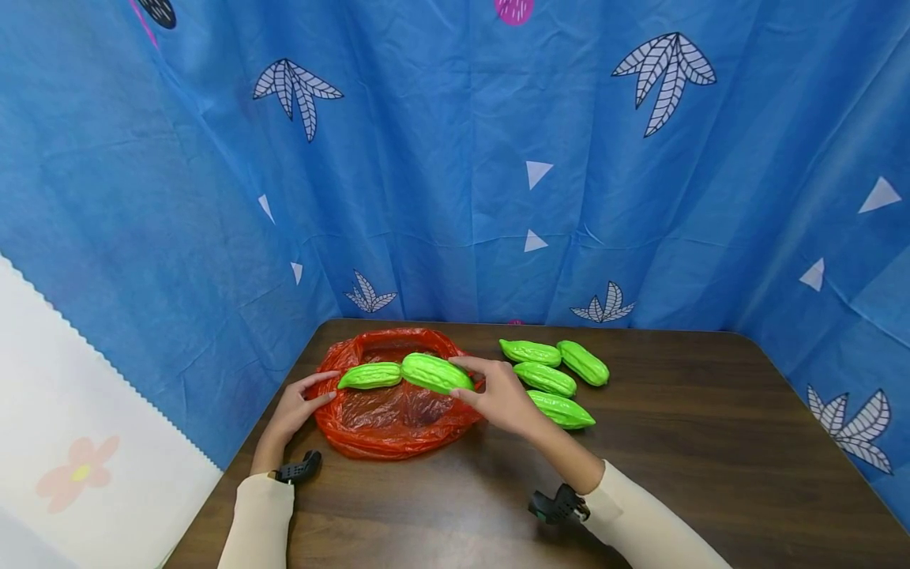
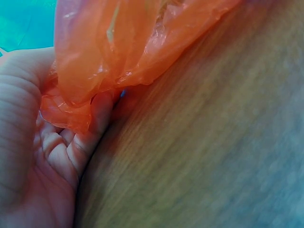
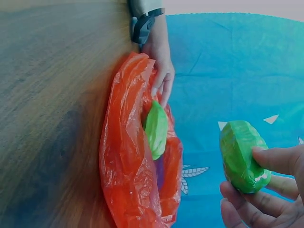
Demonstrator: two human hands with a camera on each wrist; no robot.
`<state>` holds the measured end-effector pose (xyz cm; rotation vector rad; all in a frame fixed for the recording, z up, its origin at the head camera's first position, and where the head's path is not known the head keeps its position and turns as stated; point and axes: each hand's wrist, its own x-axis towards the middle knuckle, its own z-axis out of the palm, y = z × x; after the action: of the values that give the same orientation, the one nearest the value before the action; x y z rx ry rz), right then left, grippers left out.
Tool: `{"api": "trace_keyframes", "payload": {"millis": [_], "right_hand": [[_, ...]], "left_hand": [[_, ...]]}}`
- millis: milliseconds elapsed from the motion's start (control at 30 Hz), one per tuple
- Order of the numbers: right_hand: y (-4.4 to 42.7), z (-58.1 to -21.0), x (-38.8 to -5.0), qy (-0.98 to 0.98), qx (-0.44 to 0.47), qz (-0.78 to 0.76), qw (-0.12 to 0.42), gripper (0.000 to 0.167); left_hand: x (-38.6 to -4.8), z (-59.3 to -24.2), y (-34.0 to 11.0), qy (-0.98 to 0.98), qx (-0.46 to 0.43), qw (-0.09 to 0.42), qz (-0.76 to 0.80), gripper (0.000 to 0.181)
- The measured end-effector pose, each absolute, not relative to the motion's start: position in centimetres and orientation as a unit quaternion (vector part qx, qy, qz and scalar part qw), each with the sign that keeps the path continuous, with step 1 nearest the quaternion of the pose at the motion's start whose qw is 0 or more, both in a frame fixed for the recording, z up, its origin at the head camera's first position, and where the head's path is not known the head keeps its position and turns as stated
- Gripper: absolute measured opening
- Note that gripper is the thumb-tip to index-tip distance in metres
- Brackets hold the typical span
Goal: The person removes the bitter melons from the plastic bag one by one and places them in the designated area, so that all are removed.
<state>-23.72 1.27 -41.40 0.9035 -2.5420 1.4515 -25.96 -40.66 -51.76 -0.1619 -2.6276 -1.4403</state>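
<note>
A red plastic bag (image 1: pixel 387 449) lies on the table with its mouth spread wide. My left hand (image 1: pixel 293 408) holds the bag's left rim, and in the left wrist view the thin plastic (image 2: pixel 71 111) passes between thumb and fingers. Over the bag's right side, my right hand (image 1: pixel 503 399) grips a bright green bitter melon (image 1: pixel 432 373) by one end. The right wrist view shows this bitter melon (image 3: pixel 242 154) raised apart from the bag. Another bitter melon (image 1: pixel 371 375) is inside the bag, close to the left hand.
Several more bitter melons (image 1: pixel 546 379) lie grouped on the dark wooden table (image 1: pixel 682 442), right of the bag and partly behind the right hand. A blue patterned curtain (image 1: pixel 441 182) hangs behind the table and along its sides.
</note>
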Motion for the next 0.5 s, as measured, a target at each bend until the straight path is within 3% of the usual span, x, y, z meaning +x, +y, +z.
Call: {"api": "trace_keyframes", "payload": {"millis": [200,500], "right_hand": [[2.3,-41.4,-23.1,-0.823,0.288,0.488,0.030,0.048],[3.8,-41.8,-22.6,-0.819,0.283,0.497,0.032,0.048]], "left_hand": [[-25.1,-49.9,-39.8,-0.868,-0.060,0.057,-0.490,0.047],[-26.4,-52.5,-41.2,-0.873,-0.053,0.061,-0.480,0.049]]}}
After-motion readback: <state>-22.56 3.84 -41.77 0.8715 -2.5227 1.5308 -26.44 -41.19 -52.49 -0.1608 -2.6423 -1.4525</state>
